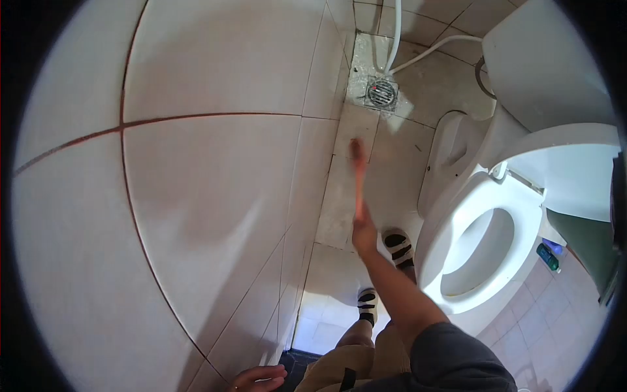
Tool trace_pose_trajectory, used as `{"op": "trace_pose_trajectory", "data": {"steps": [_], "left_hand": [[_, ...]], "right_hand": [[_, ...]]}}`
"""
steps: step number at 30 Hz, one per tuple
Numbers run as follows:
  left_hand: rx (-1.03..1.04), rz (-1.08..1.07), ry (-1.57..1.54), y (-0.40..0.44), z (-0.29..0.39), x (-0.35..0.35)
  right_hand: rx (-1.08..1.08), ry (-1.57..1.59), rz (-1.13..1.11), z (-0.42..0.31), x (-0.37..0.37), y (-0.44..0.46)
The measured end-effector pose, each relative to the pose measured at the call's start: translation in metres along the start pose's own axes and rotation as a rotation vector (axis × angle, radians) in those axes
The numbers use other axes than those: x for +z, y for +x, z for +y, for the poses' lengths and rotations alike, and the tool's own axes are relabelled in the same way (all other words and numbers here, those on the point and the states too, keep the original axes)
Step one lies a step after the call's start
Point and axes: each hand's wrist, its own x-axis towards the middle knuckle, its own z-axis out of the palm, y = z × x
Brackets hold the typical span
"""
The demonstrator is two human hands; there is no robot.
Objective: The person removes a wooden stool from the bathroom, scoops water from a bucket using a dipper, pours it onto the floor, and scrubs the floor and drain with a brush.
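My right hand (364, 234) is closed around the orange-red handle of a long-handled brush (358, 179). The brush points away from me over the floor tiles, beside the foot of the wall. Its dark reddish head is blurred, so I cannot tell whether it touches the floor. Beyond it lies a round metal floor drain (381, 93) in a wet, whitish patch. At the bottom edge, close to the tiled wall, my left hand (260, 377) is partly in view, fingers loosely stretched out and holding nothing visible.
A white toilet (457, 261) with its lid raised stands on the right. Two white hoses (436, 49) run to the drain. Green and blue bottles (548, 256) are on the floor behind the toilet. A tiled wall (215, 176) fills the left. My feet in striped sandals (396, 243) stand below.
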Motion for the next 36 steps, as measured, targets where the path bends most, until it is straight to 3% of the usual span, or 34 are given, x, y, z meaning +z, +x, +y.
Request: {"op": "trace_pose_trajectory", "data": {"steps": [2,5,10,13,16,20,22,25,27,29,31,34,36], "left_hand": [[0.001,-0.003,-0.01,0.0,-0.003,0.0],[-0.004,-0.057,0.065,0.002,-0.001,-0.005],[-0.023,-0.039,0.049,0.001,0.0,-0.003],[-0.014,-0.032,0.019,0.003,0.002,-0.001],[-0.002,-0.04,0.036,0.002,0.002,-0.002],[0.003,-0.022,0.014,0.005,0.002,-0.002],[0.0,-0.018,0.04,0.004,0.0,-0.001],[-0.009,-0.018,0.05,0.004,-0.005,-0.001],[-0.009,-0.013,0.051,0.003,-0.008,0.0],[-0.001,-0.002,0.048,0.002,-0.012,0.001],[0.019,0.013,0.042,0.001,-0.016,0.002],[0.078,0.05,0.009,-0.002,-0.032,0.002],[0.114,0.064,-0.008,-0.002,-0.037,0.004]], "right_hand": [[0.27,-0.245,-0.332,0.004,-0.008,-0.033],[0.335,-0.519,-0.465,0.019,-0.007,-0.022],[0.157,-0.462,-0.117,0.023,-0.028,0.07],[0.205,-0.426,-0.035,-0.012,-0.05,0.135],[0.13,-0.444,0.019,-0.017,-0.053,0.127],[0.134,-0.286,-0.018,0.005,-0.04,0.033],[0.21,-0.351,-0.08,0.04,-0.023,0.0],[0.182,-0.342,-0.044,0.063,-0.011,0.011],[0.256,-0.357,-0.005,0.037,-0.01,0.063],[0.14,-0.334,0.118,0.018,-0.014,0.121],[0.221,-0.27,0.053,-0.021,-0.034,0.152],[0.061,-0.083,0.187,-0.002,-0.027,0.122],[0.177,0.086,0.212,-0.006,-0.028,0.071]]}}
